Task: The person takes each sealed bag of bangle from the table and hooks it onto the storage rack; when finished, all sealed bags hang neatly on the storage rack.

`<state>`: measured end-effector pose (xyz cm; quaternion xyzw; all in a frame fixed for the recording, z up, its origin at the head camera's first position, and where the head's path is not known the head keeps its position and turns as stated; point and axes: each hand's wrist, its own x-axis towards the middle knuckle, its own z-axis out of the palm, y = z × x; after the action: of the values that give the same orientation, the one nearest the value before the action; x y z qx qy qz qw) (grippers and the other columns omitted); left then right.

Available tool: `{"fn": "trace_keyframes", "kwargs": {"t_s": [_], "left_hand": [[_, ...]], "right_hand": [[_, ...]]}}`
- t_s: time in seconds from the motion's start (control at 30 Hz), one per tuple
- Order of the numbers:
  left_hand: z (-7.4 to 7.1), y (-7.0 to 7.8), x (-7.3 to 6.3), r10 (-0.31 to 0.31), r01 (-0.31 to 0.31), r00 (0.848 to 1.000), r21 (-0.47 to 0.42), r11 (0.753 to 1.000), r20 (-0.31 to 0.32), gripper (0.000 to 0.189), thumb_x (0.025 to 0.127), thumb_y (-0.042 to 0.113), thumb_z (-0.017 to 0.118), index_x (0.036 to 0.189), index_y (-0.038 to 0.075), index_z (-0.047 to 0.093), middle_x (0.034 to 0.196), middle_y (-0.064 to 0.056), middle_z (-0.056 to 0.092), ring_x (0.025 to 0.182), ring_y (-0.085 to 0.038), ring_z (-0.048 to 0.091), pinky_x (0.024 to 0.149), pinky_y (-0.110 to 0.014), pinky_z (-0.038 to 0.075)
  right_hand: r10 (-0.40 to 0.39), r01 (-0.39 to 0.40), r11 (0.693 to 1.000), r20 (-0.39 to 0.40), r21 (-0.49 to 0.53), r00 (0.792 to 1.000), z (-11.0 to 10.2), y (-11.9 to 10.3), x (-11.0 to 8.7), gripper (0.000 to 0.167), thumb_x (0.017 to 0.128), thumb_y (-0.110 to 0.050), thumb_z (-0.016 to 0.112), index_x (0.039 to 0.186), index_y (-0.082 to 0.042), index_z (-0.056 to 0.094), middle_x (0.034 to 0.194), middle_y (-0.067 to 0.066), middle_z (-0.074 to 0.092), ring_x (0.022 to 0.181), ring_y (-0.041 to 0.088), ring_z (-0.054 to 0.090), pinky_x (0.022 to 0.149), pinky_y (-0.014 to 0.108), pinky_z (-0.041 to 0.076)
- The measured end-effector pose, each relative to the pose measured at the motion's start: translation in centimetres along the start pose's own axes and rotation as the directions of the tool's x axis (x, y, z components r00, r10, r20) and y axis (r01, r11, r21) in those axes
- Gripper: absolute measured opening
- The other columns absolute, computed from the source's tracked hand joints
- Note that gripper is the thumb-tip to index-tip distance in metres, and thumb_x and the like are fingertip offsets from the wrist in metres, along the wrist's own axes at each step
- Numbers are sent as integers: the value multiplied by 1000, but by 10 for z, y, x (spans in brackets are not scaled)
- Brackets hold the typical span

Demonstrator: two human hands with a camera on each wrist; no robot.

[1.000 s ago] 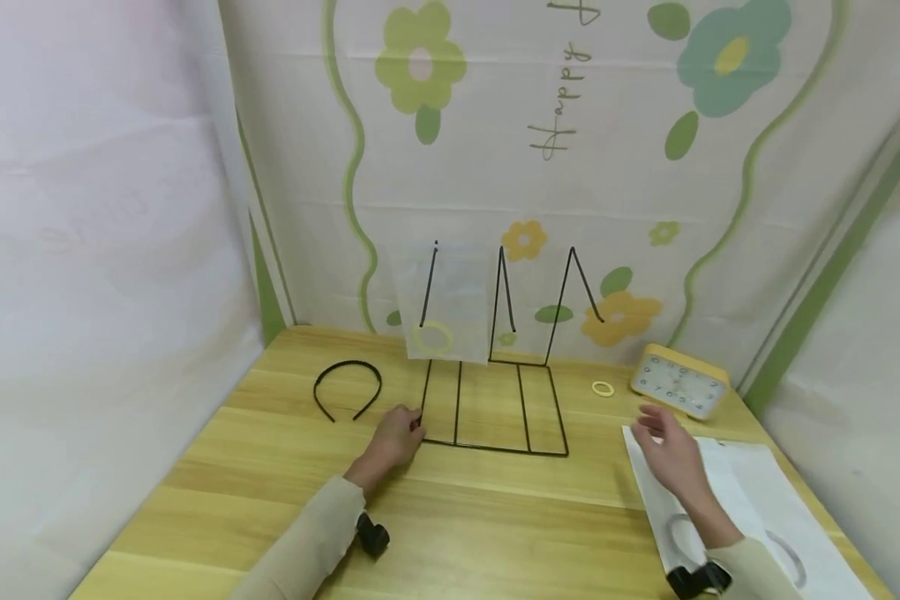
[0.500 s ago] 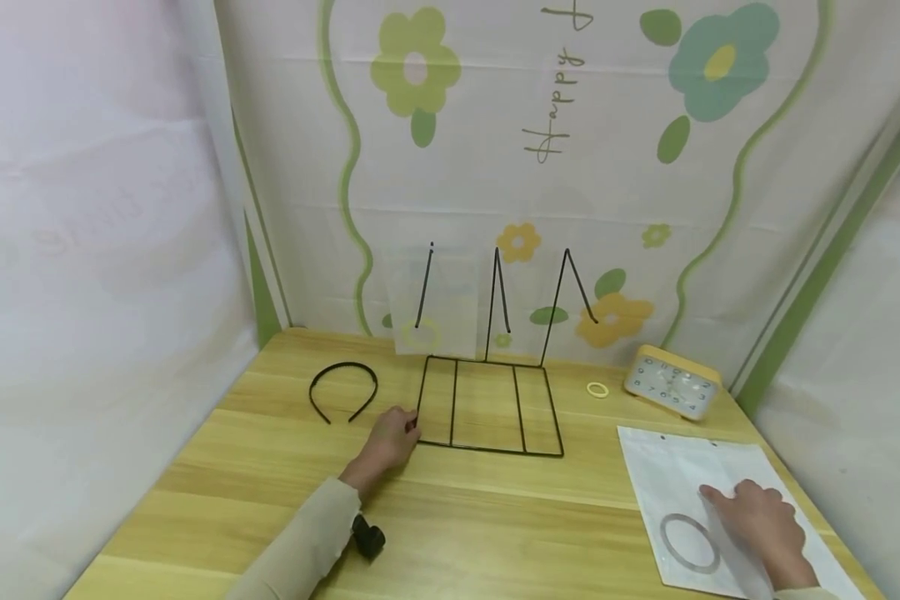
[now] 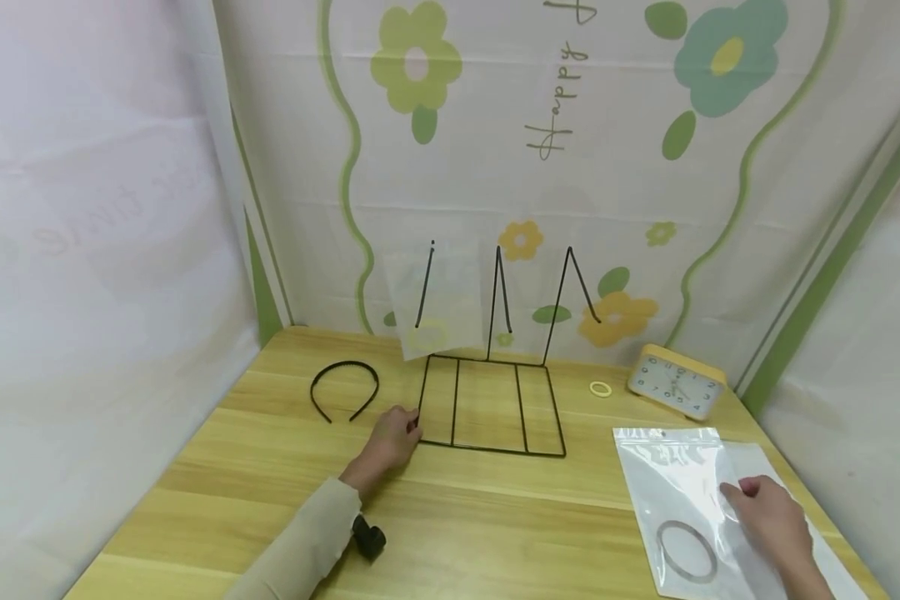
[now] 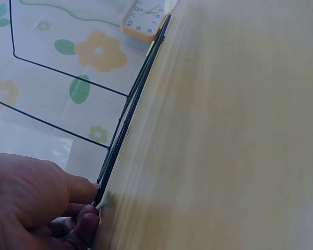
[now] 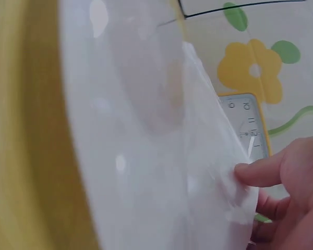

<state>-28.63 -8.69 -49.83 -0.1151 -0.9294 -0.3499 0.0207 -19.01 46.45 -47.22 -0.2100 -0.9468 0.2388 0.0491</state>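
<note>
My left hand [image 3: 392, 437] pinches the near left corner of a black wire rack [image 3: 491, 450] standing on the table. In the left wrist view, thumb and fingers close round the rack's wire [image 4: 115, 151]. From the rack's left hook hangs a translucent plastic bag [image 3: 450, 292], a pale yellow ring showing in its lower part. At the right, my right hand [image 3: 772, 521] pinches the right edge of a clear-fronted plastic bag [image 3: 667, 475] with a greyish ring [image 3: 663, 554] in it. That edge is lifted off a white bag or sheet [image 3: 757, 462] beneath. The rack's other two hooks hold nothing.
A black headband [image 3: 345, 364] lies left of the rack. Right of it are a small pale yellow ring [image 3: 601, 389] and a yellow-framed clock [image 3: 677, 381]. Flower-printed cloth [image 3: 450, 183] hangs behind the wooden table [image 3: 495, 525], with cloth walls at both sides.
My right hand has come back from near the clock to the bag's right edge and lifted the top bag there. The hanging bag has swung slightly. My left hand stays on the rack.
</note>
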Motion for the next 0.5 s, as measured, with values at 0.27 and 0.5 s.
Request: {"fn": "trace_keyframes", "kwargs": {"t_s": [0.27, 0.5], "left_hand": [[0, -1, 2, -4, 4, 1000, 25, 1000, -1, 45, 95, 11, 63, 134, -8, 53, 98, -11, 58, 72, -16, 48, 59, -25, 42], [-2, 1, 1, 16, -16, 1000, 51, 999, 2, 44, 95, 10, 62, 133, -9, 53, 99, -14, 59, 73, -16, 48, 61, -27, 43]], "right_hand": [[-26, 27, 985, -8, 170, 1000, -9, -18, -10, 54, 102, -40, 43, 124, 9, 41, 128, 41, 45, 109, 48, 51, 81, 48, 42], [-188, 235, 918, -172, 318, 967, -6, -34, -23, 32, 100, -33, 56, 109, -3, 50, 83, 10, 70, 67, -2, 53, 55, 23, 41]]}}
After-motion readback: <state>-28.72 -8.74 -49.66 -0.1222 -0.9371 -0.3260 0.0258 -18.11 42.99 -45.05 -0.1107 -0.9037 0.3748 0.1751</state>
